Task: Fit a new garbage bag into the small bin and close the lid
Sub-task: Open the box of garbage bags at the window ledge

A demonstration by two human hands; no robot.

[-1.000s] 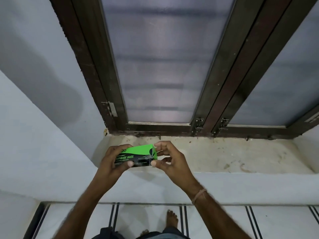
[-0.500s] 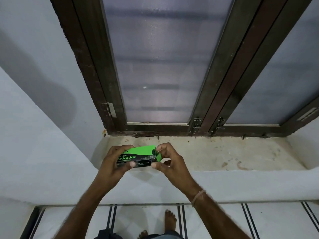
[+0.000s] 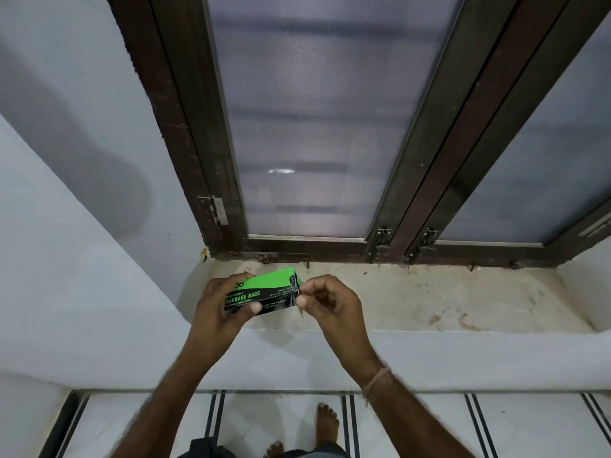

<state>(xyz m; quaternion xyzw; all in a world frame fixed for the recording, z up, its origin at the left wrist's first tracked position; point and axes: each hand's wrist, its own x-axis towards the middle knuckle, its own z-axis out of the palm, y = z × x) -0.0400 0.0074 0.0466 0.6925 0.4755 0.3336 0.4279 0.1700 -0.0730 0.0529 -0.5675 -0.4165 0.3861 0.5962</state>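
A dark-framed window (image 3: pixel 307 127) with frosted panes fills the wall ahead, above a stained sill (image 3: pixel 413 299). Over the sill's near left part I hold the green and black box of garbage bags (image 3: pixel 264 294). My left hand (image 3: pixel 221 309) wraps its left end, thumb pressed on the front. My right hand (image 3: pixel 330 302) pinches the box's right end between thumb and forefinger. My bare foot (image 3: pixel 326 424) stands on the striped floor below.

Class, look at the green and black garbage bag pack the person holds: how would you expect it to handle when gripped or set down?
The garbage bag pack is probably light: the left hand alone carries it. Its flat faces suggest it would lie still rather than roll. Its glossy wrap may be slippery where the right hand pinches its end.
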